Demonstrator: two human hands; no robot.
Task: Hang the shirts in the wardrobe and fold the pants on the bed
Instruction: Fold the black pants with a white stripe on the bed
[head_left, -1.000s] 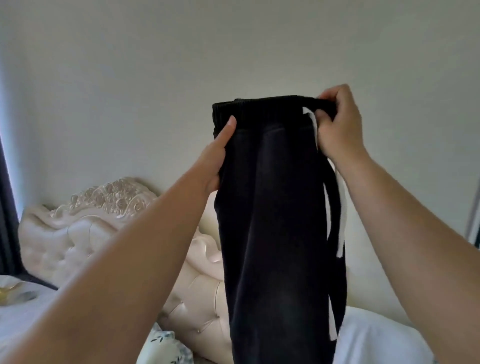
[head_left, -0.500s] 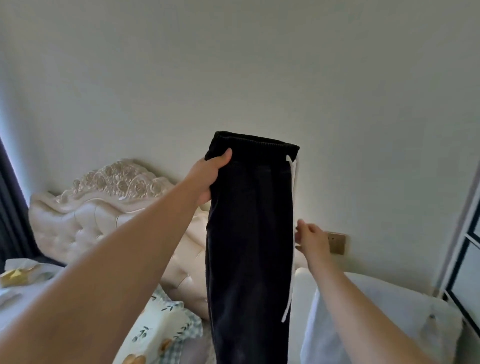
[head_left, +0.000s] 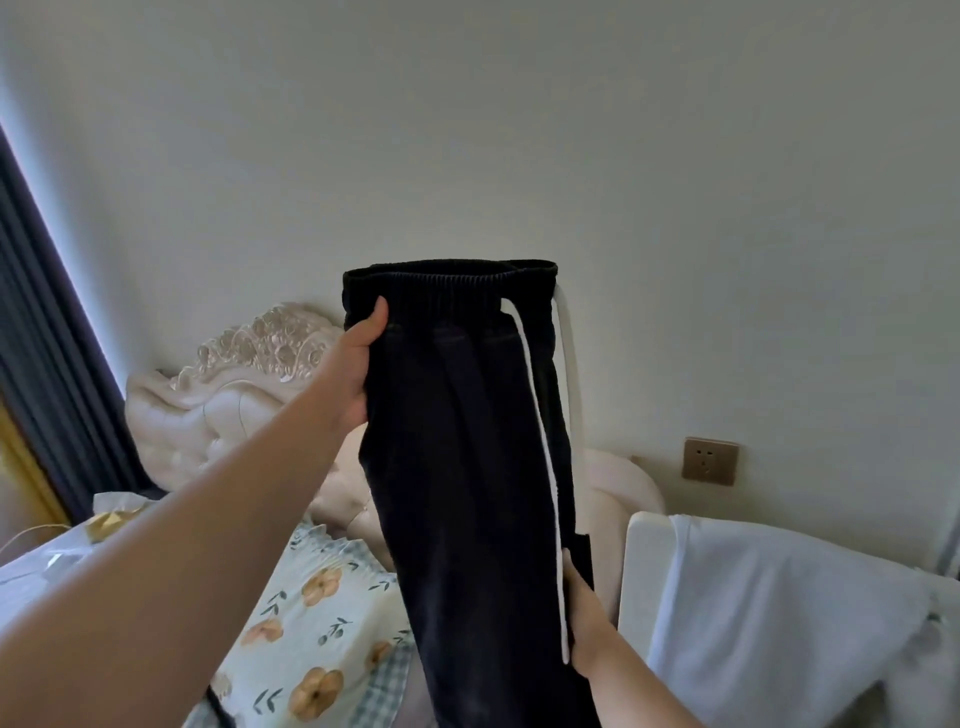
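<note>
The black track pants (head_left: 467, 467) hang in mid-air in front of the carved headboard (head_left: 234, 374), their long axis vertical. The elastic waistband (head_left: 452, 291) is on top and the legs run down out of view. The left hand (head_left: 358, 364) clamps the waistband's left corner, thumb on the near face. The right hand (head_left: 587, 618) sits lower, nearer the legs, against the right edge by the white side stripe (head_left: 545, 467). Its fingers are hidden behind the cloth, so I cannot tell whether they grasp. A floral pillow (head_left: 322, 623) lies below left.
</note>
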